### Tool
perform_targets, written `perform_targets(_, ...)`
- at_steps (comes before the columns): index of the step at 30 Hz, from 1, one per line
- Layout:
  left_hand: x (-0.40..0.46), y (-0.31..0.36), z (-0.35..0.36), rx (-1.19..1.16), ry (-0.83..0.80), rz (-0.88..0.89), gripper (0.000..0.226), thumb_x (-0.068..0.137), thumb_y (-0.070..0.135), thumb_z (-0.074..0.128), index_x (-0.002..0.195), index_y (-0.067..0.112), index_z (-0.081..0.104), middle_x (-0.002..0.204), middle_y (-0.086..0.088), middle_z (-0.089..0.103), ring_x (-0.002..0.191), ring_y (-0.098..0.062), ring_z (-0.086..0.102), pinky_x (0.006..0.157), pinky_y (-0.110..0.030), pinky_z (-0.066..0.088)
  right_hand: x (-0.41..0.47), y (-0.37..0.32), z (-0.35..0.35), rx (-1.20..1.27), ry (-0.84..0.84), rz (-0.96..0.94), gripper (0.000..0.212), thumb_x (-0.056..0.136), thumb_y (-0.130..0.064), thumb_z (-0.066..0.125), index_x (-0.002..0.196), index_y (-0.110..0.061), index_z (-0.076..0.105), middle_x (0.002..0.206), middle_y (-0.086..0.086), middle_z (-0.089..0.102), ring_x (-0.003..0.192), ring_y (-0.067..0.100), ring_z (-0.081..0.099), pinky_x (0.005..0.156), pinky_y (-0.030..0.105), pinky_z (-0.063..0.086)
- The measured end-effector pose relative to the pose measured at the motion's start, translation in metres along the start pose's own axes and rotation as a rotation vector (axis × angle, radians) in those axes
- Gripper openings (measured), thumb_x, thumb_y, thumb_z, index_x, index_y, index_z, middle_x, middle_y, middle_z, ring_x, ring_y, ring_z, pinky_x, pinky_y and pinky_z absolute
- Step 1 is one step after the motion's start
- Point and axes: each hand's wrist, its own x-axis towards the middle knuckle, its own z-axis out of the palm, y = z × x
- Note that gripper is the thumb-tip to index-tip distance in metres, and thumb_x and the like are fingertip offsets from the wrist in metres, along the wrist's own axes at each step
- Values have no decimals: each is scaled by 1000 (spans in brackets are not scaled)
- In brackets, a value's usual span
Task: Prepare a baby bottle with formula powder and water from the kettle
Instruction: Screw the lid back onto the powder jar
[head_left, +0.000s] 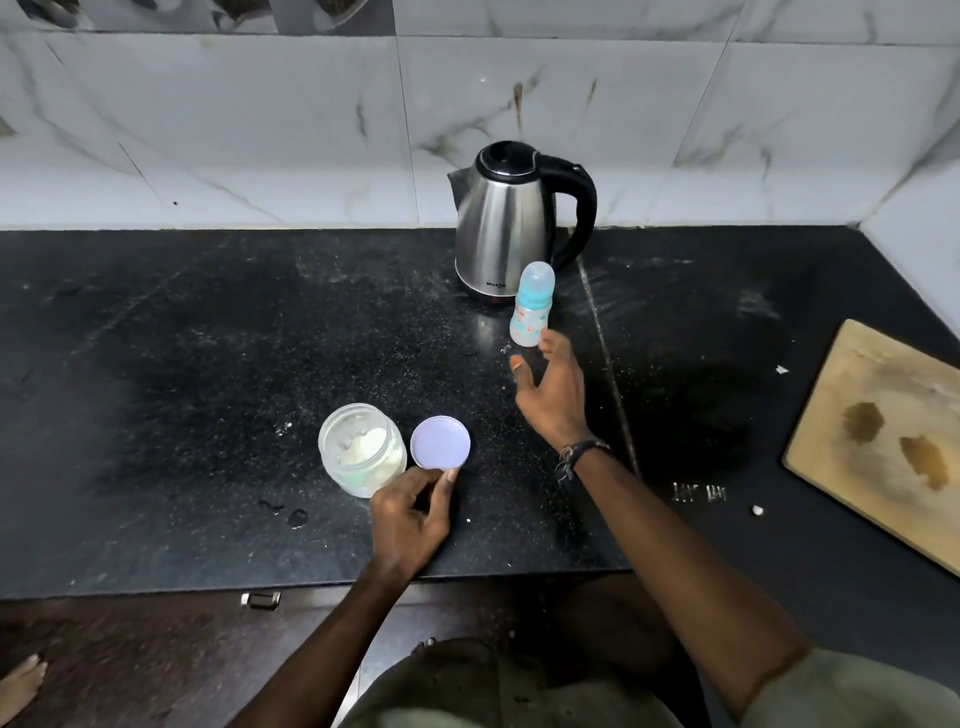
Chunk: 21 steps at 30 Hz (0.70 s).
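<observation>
On the dark counter (182, 364), the open jar (361, 450) stood at about seven o'clock from the centre, with pale powder showing inside; glass or clear plastic could not be told, and it would likely be light and a bit slick, best steadied round its wall. Just to its right lay the lid (440, 442), flat and apart from the jar. The left hand (410, 514) sat at six o'clock of the lid, fingers curled, with thumb and forefinger at the lid's near edge; whether they pinched it or only touched it could not be told. The kettle (511, 223) stood at twelve o'clock near the tiled wall, lid down, handle to the right; it would probably be the heavy piece, steel and perhaps hot, so the black handle was the place to take it. In front of it the bottle (532, 304) stood capped and slightly tilted, small, light and easy to tip, best gripped round its waist. The right hand (545, 395) reached up at it from five o'clock, fingers spread apart, one fingertip at its base, nothing yet grasped. A board (883, 441) lay at three o'clock
</observation>
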Motion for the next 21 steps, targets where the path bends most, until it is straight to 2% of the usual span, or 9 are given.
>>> perform_targets(2,-2,-1,-4,10,25,4,30,95,28,68,75,7,77,64,0,69,54,-18,60,52,-36,48,-16,-6,6,-35,-118,-87,58,89,-29,71,136,-9,44,135,11,56,122,26,54,106,41,44)
perform_targets(7,-12,4,-22,13,85,-18,29,93,27,70,75,6,77,63,2,70,55,-6,55,56,-13,41,-42,-23,22,-236,-452,-275,80,81,-40,77,145,-13,37,147,8,44,134,28,44,112,43,36)
perform_targets(11,-15,-4,-39,35,121,-87,40,93,35,70,62,9,66,53,5,57,46,-13,48,48,-27,39,-54,-29,39,-446,-611,-352,99,72,-55,79,150,-18,30,153,5,36,138,31,38,111,48,35)
perform_targets(13,-15,-5,-49,54,143,-163,43,89,44,71,63,13,58,53,5,51,46,-16,46,48,-32,40,-57,-30,45,-508,-645,-372,103,71,-57,80,151,-17,29,153,4,36,138,30,37,110,47,33)
perform_targets(15,-14,-4,-58,97,163,-261,45,80,56,73,70,17,51,58,3,51,51,-21,47,52,-37,42,-58,-31,49,-565,-650,-392,102,71,-57,79,151,-16,29,152,5,37,137,29,37,109,45,33)
perform_targets(17,-12,-2,-64,134,196,-341,51,71,64,74,80,21,48,65,1,53,57,-22,48,57,-36,40,-60,-31,51,-619,-643,-412,100,73,-56,78,150,-15,29,150,6,39,136,29,37,108,45,33)
perform_targets(21,-2,0,-66,112,220,-412,78,55,70,80,105,20,48,89,-3,52,76,-22,51,70,-42,47,-58,-29,49,-625,-632,-408,93,79,-51,76,151,-16,29,147,8,40,134,32,38,109,45,35)
